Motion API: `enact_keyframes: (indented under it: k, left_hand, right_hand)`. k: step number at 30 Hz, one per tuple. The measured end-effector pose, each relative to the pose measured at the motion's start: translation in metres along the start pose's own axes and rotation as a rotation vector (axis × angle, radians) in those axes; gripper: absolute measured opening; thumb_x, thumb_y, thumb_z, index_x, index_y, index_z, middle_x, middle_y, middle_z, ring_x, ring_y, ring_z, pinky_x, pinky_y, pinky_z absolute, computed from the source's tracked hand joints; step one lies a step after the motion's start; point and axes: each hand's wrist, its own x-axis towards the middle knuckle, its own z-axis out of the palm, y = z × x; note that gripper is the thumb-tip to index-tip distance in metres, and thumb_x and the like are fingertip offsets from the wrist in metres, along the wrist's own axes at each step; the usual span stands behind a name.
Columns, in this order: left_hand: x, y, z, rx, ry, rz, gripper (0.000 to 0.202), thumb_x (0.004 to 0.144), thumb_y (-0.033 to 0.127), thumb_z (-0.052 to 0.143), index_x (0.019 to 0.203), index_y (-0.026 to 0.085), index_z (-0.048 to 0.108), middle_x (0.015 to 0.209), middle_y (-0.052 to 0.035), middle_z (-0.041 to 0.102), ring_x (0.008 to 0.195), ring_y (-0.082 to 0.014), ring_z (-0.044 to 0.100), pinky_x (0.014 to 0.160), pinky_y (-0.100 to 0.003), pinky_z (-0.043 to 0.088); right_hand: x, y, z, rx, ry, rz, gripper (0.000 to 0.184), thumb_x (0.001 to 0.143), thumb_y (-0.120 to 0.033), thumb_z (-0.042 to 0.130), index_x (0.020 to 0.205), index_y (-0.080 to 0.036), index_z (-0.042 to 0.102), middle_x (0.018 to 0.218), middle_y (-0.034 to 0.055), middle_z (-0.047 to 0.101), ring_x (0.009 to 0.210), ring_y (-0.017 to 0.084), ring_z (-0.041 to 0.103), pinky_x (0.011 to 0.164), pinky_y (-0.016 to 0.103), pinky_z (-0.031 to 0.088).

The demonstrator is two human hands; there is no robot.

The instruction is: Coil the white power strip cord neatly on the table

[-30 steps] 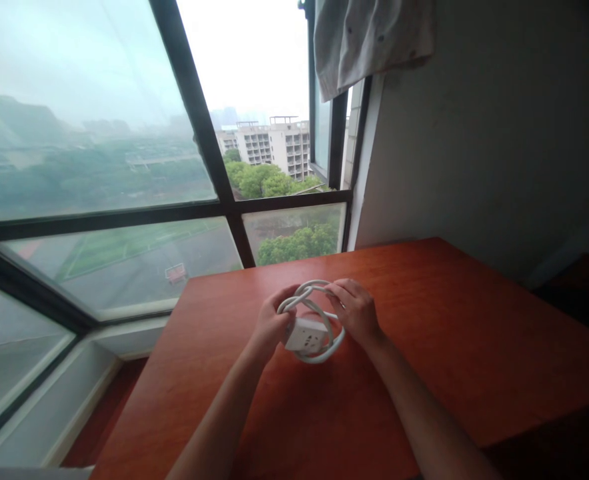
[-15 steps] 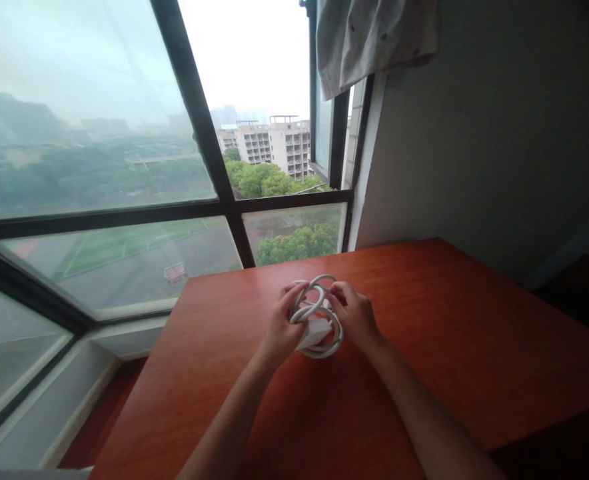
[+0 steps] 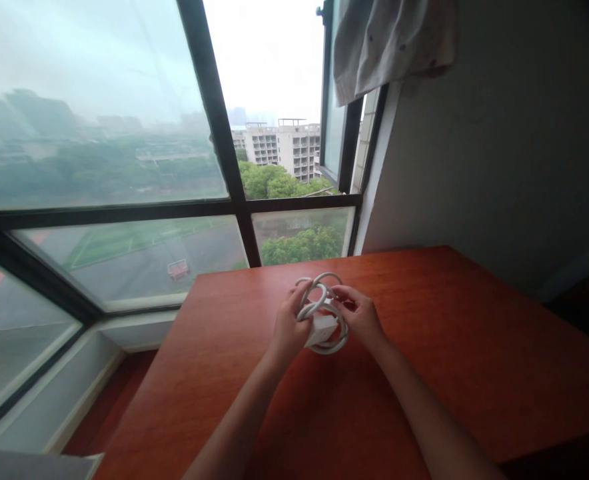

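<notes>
A coiled white cable (image 3: 328,349) with a boxy white block (image 3: 323,329) is held above the wooden table between both hands. My left hand (image 3: 293,325) grips the left side of the coil, its fingers wrapped round the loops, with the block just right of its thumb. On the other side, my right hand (image 3: 363,319) has its thumb and fingers closed on a part of the cable near the top right of the coil. Its fingertips partly hide what they pinch.
The reddish-brown table (image 3: 199,373) stretches beneath and to both sides, its left edge near the low sill. Behind it is a dark-framed window (image 3: 242,230), with one pane swung open. A pale curtain (image 3: 392,47) hangs at upper right beside the wall (image 3: 474,160).
The view has shifted slightly, so the whole scene sits a little further right. My right fingers have moved slightly on the cable; both hands still hold it.
</notes>
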Motion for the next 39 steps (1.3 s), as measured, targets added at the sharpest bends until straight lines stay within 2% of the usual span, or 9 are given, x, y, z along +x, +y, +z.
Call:
enact_keyframes:
  k: [3, 7, 10, 13, 17, 22, 29, 35, 39]
  left_hand:
    - [0.000, 0.001, 0.001, 0.002, -0.016, 0.008, 0.067, 0.065, 0.000, 0.047, 0.127, 0.021, 0.056, 0.109, -0.0073, 0.058, 0.084, -0.0147, 0.059, 0.070, -0.024, 0.051]
    - [0.000, 0.006, 0.003, 0.021, -0.023, 0.016, 0.069, 0.063, -0.001, 0.045, 0.126, 0.021, 0.057, 0.109, -0.0071, 0.057, 0.084, -0.0141, 0.059, 0.072, -0.025, 0.051]
    - [-0.001, 0.010, 0.003, 0.041, -0.054, 0.034, 0.070, 0.062, -0.002, 0.045, 0.126, 0.021, 0.058, 0.112, -0.0074, 0.056, 0.088, -0.0147, 0.059, 0.077, -0.026, 0.050]
    - [-0.002, 0.016, 0.004, 0.055, -0.101, 0.055, 0.072, 0.061, -0.003, 0.045, 0.127, 0.023, 0.058, 0.113, -0.0073, 0.055, 0.090, -0.0154, 0.058, 0.077, -0.025, 0.050]
    - [-0.004, 0.019, 0.005, 0.054, -0.128, 0.064, 0.076, 0.060, -0.004, 0.045, 0.130, 0.024, 0.056, 0.117, -0.0074, 0.054, 0.090, -0.0150, 0.059, 0.075, -0.024, 0.050]
    - [-0.004, 0.015, 0.004, 0.077, -0.098, 0.088, 0.076, 0.062, -0.004, 0.047, 0.132, 0.024, 0.053, 0.118, -0.0083, 0.054, 0.093, -0.0169, 0.058, 0.079, -0.027, 0.049]
    - [-0.001, 0.014, 0.000, 0.094, -0.070, 0.093, 0.074, 0.063, -0.003, 0.047, 0.132, 0.024, 0.055, 0.116, -0.0083, 0.055, 0.092, -0.0169, 0.056, 0.080, -0.027, 0.048]
    - [0.002, 0.007, -0.007, 0.087, -0.048, 0.055, 0.072, 0.066, -0.001, 0.046, 0.133, 0.023, 0.054, 0.110, -0.0080, 0.057, 0.085, -0.0150, 0.057, 0.074, -0.025, 0.049]
    - [0.003, 0.005, -0.010, 0.087, -0.078, 0.050, 0.074, 0.064, -0.002, 0.044, 0.132, 0.024, 0.054, 0.107, -0.0070, 0.057, 0.083, -0.0143, 0.058, 0.072, -0.025, 0.049]
  right_hand:
    - [0.003, 0.004, -0.006, -0.089, -0.069, -0.031, 0.023, 0.082, -0.028, 0.059, 0.102, -0.019, 0.067, 0.092, 0.0062, 0.069, 0.076, 0.018, 0.064, 0.066, 0.028, 0.053]
    - [0.006, 0.004, -0.014, -0.404, -0.101, -0.174, 0.019, 0.086, -0.029, 0.055, 0.095, -0.020, 0.069, 0.089, 0.0051, 0.063, 0.068, 0.014, 0.057, 0.062, 0.025, 0.045]
    - [0.005, 0.005, -0.017, -0.625, -0.163, -0.147, 0.016, 0.086, -0.033, 0.056, 0.083, -0.021, 0.067, 0.074, 0.0014, 0.060, 0.062, 0.014, 0.053, 0.059, 0.024, 0.039]
    - [0.003, 0.007, -0.015, -0.695, -0.191, -0.098, 0.017, 0.088, -0.028, 0.052, 0.079, -0.021, 0.064, 0.069, 0.0008, 0.062, 0.062, 0.014, 0.054, 0.058, 0.023, 0.035]
    - [0.002, 0.011, -0.011, -0.655, -0.091, -0.142, 0.020, 0.089, -0.023, 0.045, 0.080, -0.019, 0.063, 0.072, 0.0030, 0.064, 0.065, 0.015, 0.056, 0.060, 0.023, 0.035]
    - [0.003, 0.013, -0.009, -0.515, -0.018, -0.174, 0.032, 0.091, -0.033, 0.041, 0.071, -0.017, 0.061, 0.066, 0.0021, 0.060, 0.061, 0.015, 0.055, 0.059, 0.024, 0.036]
    - [-0.002, 0.005, -0.004, -0.378, 0.029, -0.139, 0.041, 0.094, -0.042, 0.040, 0.070, -0.017, 0.062, 0.057, -0.0019, 0.055, 0.055, 0.012, 0.051, 0.054, 0.022, 0.034]
    - [-0.002, -0.004, -0.008, -0.330, 0.153, -0.159, 0.035, 0.091, -0.046, 0.049, 0.081, -0.018, 0.069, 0.067, 0.0012, 0.065, 0.061, 0.015, 0.057, 0.059, 0.024, 0.040]
    - [-0.002, -0.009, -0.017, -0.381, 0.198, -0.208, 0.035, 0.090, -0.047, 0.051, 0.079, -0.019, 0.069, 0.067, 0.0019, 0.064, 0.061, 0.015, 0.056, 0.060, 0.025, 0.041]
